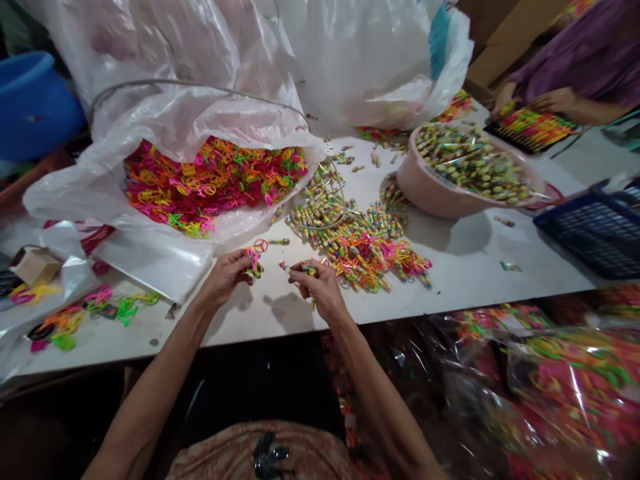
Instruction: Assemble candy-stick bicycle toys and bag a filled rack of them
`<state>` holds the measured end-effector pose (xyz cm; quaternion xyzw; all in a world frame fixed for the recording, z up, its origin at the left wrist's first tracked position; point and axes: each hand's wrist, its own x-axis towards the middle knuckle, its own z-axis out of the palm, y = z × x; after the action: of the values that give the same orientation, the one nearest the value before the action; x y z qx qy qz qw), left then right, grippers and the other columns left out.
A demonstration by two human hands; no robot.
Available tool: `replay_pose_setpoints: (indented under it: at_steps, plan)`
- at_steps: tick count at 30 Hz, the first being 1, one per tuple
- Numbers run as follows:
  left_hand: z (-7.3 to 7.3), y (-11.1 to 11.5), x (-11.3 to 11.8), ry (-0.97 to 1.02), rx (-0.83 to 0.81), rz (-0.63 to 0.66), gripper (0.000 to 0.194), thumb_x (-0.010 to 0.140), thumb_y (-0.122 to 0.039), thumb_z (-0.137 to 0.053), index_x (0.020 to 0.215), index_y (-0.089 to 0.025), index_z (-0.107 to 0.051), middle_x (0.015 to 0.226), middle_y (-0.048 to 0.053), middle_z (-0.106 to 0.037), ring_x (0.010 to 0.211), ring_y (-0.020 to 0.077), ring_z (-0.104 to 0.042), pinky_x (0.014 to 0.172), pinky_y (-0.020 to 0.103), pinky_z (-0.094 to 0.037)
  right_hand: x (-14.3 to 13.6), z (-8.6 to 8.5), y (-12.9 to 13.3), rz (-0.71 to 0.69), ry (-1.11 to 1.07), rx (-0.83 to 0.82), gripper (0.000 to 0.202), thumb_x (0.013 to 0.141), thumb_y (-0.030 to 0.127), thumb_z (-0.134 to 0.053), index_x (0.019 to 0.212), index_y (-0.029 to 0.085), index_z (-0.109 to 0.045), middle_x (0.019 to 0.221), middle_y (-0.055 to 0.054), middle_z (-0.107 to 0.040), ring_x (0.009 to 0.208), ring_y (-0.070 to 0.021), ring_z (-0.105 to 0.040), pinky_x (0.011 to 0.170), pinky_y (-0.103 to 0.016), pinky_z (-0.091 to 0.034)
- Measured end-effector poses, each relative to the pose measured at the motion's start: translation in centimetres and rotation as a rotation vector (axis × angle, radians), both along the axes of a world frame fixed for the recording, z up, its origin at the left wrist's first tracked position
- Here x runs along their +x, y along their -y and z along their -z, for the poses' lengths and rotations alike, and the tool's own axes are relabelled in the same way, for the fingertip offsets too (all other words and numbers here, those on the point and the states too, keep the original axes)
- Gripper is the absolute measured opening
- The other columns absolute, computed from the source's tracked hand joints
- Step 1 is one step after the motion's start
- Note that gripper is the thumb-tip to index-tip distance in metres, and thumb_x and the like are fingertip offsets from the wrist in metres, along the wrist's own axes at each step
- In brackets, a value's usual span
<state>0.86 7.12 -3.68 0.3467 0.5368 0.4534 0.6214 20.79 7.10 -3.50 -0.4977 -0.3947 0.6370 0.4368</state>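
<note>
Small bright plastic pieces (255, 257), pink and green, are pinched in the fingers of my left hand (231, 275) above the white table's front part. Facing it, my right hand (319, 285) is closed on small patterned tubes (308, 269), one tip pointing left. One more tube (279, 241) with an orange ring at its end lies just behind my hands. To the right of my right hand is a pile of tubes with coloured plastic tops (375, 257). Behind it, plain tubes (320, 200) lie heaped in and around a wire hoop.
An open plastic bag (75, 180) of coloured pieces stands at back left, a pink basin (440, 200) of tubes at right, a blue basket (595, 230) at far right. Loose pieces (65, 327) lie at left. Another person's hands (555, 100) work at back right.
</note>
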Motion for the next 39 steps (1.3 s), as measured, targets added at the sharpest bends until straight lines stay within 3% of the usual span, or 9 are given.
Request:
replay_pose_setpoints:
  at_steps: [4,8,13,17,28,34,39]
  plan:
    - [-0.4,3.0,1.7,0.171,-0.115,-0.014,0.039,0.055,-0.039,-0.083,0.076,-0.012,-0.065,0.070,0.004,-0.067,0.056,0.0107,-0.059,0.050,0.022,-0.047,0.0,0.2,0.7,-0.117,-0.011,-0.011,0.021,0.057,0.032,-0.075,0.066,0.015,-0.067,0.054,0.002,-0.062,0.035,-0.0040,-0.038,0.036,-0.021,-0.025]
    - [-0.6,4.0,2.5,0.230,-0.149,-0.063,0.040,0.050,-0.033,-0.087,0.074,-0.012,-0.064,0.069,0.002,-0.068,0.059,0.0148,-0.064,0.054,0.027,-0.055,0.5,0.5,1.3,-0.178,-0.019,-0.021,0.022,0.055,0.031,-0.078,0.066,0.015,-0.069,0.055,0.003,-0.062,0.037,-0.0039,-0.039,0.036,-0.020,-0.027]
    - [-0.7,4.4,3.0,0.290,-0.174,-0.028,0.033,0.054,-0.025,-0.084,0.073,-0.014,-0.060,0.066,0.002,-0.066,0.059,0.0157,-0.065,0.054,0.029,-0.057,1.1,0.3,1.3,-0.237,-0.020,0.001,0.021,0.055,0.030,-0.079,0.067,0.015,-0.070,0.054,0.003,-0.062,0.040,-0.0039,-0.040,0.038,-0.019,-0.029]
    - [-0.8,4.5,3.5,0.308,-0.197,-0.077,0.028,0.057,-0.021,-0.080,0.073,-0.015,-0.058,0.064,-0.001,-0.065,0.055,0.0139,-0.063,0.055,0.029,-0.056,1.5,0.1,1.3,-0.265,-0.052,-0.026,0.021,0.056,0.031,-0.078,0.066,0.015,-0.071,0.054,0.001,-0.064,0.038,-0.0037,-0.040,0.037,-0.019,-0.028]
    - [-0.3,4.5,4.5,0.391,-0.272,-0.005,0.032,0.046,-0.022,-0.086,0.064,-0.011,-0.061,0.059,0.001,-0.062,0.051,0.0092,-0.056,0.051,0.023,-0.047,2.4,0.3,1.4,-0.338,-0.124,-0.126,0.022,0.051,0.031,-0.077,0.061,0.013,-0.069,0.048,0.000,-0.062,0.035,-0.0038,-0.037,0.035,-0.019,-0.023]
    - [0.2,4.6,4.9,0.404,-0.304,-0.053,0.032,0.044,-0.021,-0.086,0.062,-0.012,-0.060,0.059,0.000,-0.061,0.051,0.0078,-0.054,0.050,0.020,-0.045,2.8,0.4,1.2,-0.245,0.016,-0.008,0.021,0.054,0.030,-0.079,0.065,0.014,-0.072,0.051,0.002,-0.061,0.039,-0.0041,-0.039,0.038,-0.019,-0.027]
    - [0.8,4.6,5.6,0.338,-0.210,-0.129,0.031,0.046,-0.026,-0.084,0.063,-0.014,-0.061,0.059,-0.001,-0.063,0.051,0.0078,-0.053,0.051,0.021,-0.044,2.8,0.3,1.3,-0.240,0.084,0.018,0.024,0.054,0.035,-0.078,0.067,0.015,-0.072,0.052,0.002,-0.059,0.040,-0.0056,-0.040,0.039,-0.021,-0.030]
